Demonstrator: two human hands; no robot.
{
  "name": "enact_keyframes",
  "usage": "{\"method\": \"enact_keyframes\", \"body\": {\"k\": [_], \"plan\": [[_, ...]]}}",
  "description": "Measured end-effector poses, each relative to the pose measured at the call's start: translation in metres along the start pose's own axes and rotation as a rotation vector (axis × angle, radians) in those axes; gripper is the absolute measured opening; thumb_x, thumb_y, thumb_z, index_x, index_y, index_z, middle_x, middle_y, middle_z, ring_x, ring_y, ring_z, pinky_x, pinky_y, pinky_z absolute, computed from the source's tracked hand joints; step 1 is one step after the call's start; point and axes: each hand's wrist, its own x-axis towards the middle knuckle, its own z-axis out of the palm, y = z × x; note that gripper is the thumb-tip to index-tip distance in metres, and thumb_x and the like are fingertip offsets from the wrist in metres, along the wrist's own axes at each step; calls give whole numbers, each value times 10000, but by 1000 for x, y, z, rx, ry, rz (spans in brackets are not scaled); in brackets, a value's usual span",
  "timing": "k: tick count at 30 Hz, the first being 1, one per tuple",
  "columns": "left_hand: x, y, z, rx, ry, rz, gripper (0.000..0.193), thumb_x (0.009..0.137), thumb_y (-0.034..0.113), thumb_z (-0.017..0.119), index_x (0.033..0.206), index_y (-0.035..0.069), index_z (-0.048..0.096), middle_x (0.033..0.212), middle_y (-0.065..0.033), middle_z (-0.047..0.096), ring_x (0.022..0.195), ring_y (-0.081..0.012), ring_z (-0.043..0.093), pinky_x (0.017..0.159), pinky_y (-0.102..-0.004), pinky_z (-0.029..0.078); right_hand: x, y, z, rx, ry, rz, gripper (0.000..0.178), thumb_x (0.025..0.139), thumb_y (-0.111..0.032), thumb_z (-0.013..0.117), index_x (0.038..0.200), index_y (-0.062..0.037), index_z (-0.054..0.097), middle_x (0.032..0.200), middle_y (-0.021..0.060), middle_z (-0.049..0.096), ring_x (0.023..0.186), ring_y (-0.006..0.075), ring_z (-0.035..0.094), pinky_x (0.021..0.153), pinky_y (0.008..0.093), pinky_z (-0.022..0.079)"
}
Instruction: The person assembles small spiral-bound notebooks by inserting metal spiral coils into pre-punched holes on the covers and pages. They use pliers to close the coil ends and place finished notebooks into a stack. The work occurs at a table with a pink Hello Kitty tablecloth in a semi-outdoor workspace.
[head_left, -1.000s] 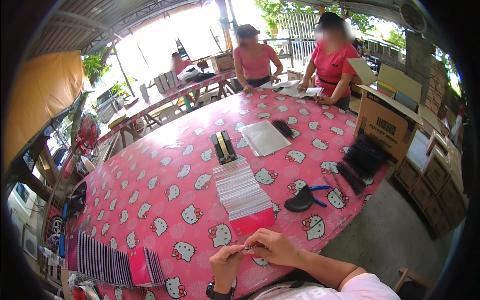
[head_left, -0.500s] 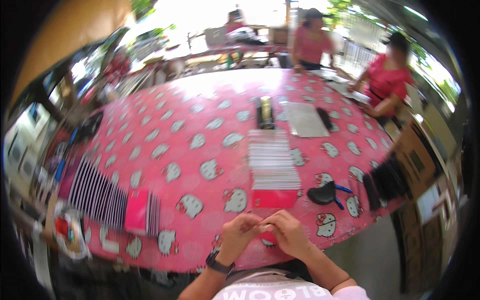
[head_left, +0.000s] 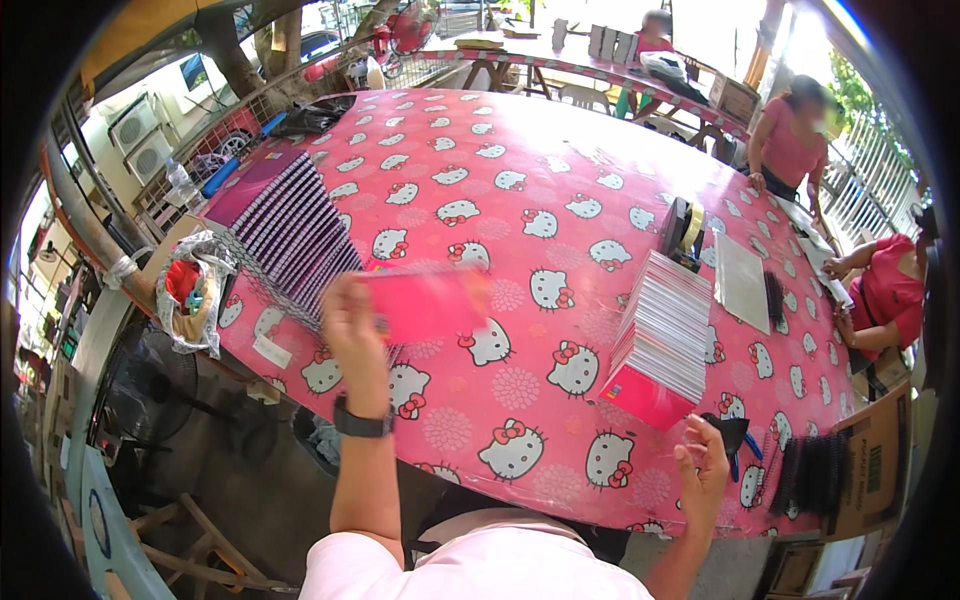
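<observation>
My left hand [head_left: 350, 322] holds a pink booklet [head_left: 428, 300] up over the table, just right of a long overlapping row of spiral-bound booklets [head_left: 290, 232]. A dark watch sits on that wrist. My right hand [head_left: 704, 472] is low at the table's near edge with its fingers apart and nothing in it, next to a fanned stack of pink booklets [head_left: 660, 340] and a dark scissors-like tool with blue handles [head_left: 732, 440].
A pink cartoon-cat tablecloth [head_left: 520, 200] covers the big table. On it are a tape dispenser [head_left: 683, 230], a clear sheet stack [head_left: 742, 282] and black spiral combs [head_left: 812, 472]. A bag of bits [head_left: 190, 290] hangs at left. Two people in pink sit at right; a cardboard box [head_left: 878, 460] stands there.
My hands were together at the near edge on one booklet. Now the left hand has carried the pink booklet left toward the bound row; the right hand has let go. My view swung left.
</observation>
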Motion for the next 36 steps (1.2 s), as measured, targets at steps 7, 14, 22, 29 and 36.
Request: {"method": "enact_keyframes", "body": {"k": [7,14,22,29,36], "plan": [[32,-75,-71,835,163,416,270,874,110,618,1112,15,533,1054,-148,551,969,-279,539,860,-398,444,-12,15,4,-43,-40,9,344,847,-206,678,1124,-13,607,1107,86,602,995,166,558,828,280,442],[16,-46,-39,985,-240,674,281,722,153,756,948,66,613,1079,-95,579,1038,-308,515,894,-428,412,10,12,7,-318,3,-268,294,794,-108,684,1069,-21,624,1107,130,608,995,258,562,849,343,444],[-6,-57,-30,1060,-178,726,311,751,212,728,1019,103,613,1196,-96,540,1167,-311,451,981,-456,345,71,51,36,-600,185,-459,323,699,-162,746,994,-97,634,1022,48,614,1004,273,520,915,419,352],[-118,-31,86,226,-622,394,432,753,210,754,1123,80,573,1247,-104,511,1203,-269,431,1010,-417,331,62,30,21,-298,171,-396,275,657,-72,773,897,-73,638,799,54,613,775,267,570,734,373,446],[-155,-77,81,-56,-1112,-99,389,839,68,666,1181,26,486,1122,-106,556,993,-198,560,884,-311,443,6,10,52,396,103,-30,152,810,-107,712,932,-59,636,830,34,627,769,130,591,678,283,481]]}}
